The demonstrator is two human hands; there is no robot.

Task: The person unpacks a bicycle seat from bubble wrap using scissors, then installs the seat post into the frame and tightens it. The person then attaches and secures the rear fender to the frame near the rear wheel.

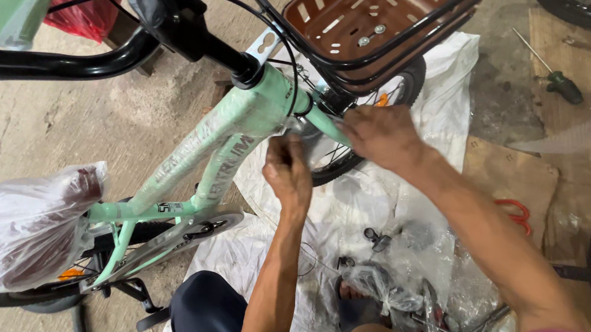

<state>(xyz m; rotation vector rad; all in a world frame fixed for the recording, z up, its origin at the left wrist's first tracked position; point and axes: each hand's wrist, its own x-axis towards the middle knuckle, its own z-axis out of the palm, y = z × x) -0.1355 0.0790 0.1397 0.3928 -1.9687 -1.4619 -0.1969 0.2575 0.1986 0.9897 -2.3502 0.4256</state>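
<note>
Left hand (pixel 286 174) fingers pinch shut at the mint bicycle frame (pixel 232 130); right hand (pixel 381 134) fingers curl closed around its fork (pixel 326 122).

We see both hands at the mint-green bicycle frame (pixel 229 123): left hand (pixel 287 172) at six o'clock, right hand (pixel 381 134) at three o'clock on the fork.

One mint-green bicycle (pixel 228 133) stood on the floor, carrying one brown basket (pixel 361 18) and one plastic-wrapped saddle (pixel 28 227). Two hands worked at its frame: one left hand (pixel 287 172) and one right hand (pixel 381 134). One green-handled screwdriver (pixel 555 77) lay on cardboard (top right corner), and one white sheet (pixel 377 192) covered the floor.
</note>
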